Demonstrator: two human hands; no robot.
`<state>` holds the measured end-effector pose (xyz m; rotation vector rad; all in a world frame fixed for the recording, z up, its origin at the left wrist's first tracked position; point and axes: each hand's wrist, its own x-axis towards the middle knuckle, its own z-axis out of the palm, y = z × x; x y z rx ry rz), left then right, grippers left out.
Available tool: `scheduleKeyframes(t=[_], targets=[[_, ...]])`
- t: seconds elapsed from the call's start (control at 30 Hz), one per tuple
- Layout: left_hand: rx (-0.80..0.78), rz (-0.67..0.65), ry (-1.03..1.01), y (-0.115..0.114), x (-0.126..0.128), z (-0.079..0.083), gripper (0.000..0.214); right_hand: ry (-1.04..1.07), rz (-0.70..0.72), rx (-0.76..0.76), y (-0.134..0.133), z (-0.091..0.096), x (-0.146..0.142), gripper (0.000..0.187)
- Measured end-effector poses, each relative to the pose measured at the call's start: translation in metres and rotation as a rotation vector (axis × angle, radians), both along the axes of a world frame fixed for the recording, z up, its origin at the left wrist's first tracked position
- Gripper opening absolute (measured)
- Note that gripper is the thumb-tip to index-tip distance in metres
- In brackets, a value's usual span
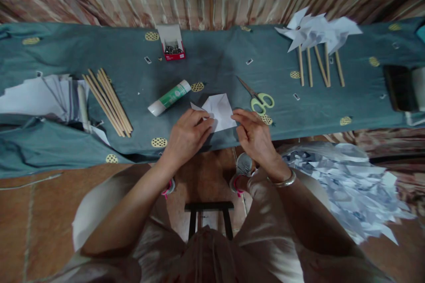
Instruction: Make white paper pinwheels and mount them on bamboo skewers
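A folded piece of white paper [221, 112] lies near the front edge of the cloth-covered table, between my two hands. My left hand [190, 132] pinches its left side, thumb and fingers together. At the paper's right edge, my right hand [255, 135] has its thumb and fingertips closed on the border. Scissors with light green handles [262, 101] rest just beyond my right hand, blades pointing away to the left. Beyond my left hand is a green and white glue stick [169, 98], lying on its side.
A red box of small metal pieces [173, 51] stands at the back. Wooden sticks [108, 102] and stacked paper [43, 95] lie left. Paper pinwheels on sticks [318, 31] are at the back right, near a dark object [396, 88]. Below sits a bag of paper pieces [348, 185].
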<state>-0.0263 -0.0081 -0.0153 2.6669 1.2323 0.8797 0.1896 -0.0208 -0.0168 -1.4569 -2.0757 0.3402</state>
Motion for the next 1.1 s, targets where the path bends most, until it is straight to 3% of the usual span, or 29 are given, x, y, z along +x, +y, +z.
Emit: scheduleKeyframes(t=[0.2, 0.5, 0.77, 1.1], targets=[[-0.061, -0.040, 0.099, -0.007, 0.010, -0.001, 0.017, -0.011, 0.010, -0.005, -0.001, -0.001, 0.000, 0.037], [-0.031, -0.042, 0.184, -0.009, 0.015, 0.004, 0.018, 0.016, -0.003, 0.018, -0.001, -0.001, -0.001, 0.036], [-0.006, -0.030, 0.164, -0.013, 0.013, 0.005, 0.019, 0.071, 0.001, -0.044, -0.003, 0.004, 0.001, 0.034], [0.012, -0.060, 0.169, -0.018, 0.007, 0.005, 0.017, 0.108, 0.205, -0.153, -0.003, 0.008, 0.008, 0.027]])
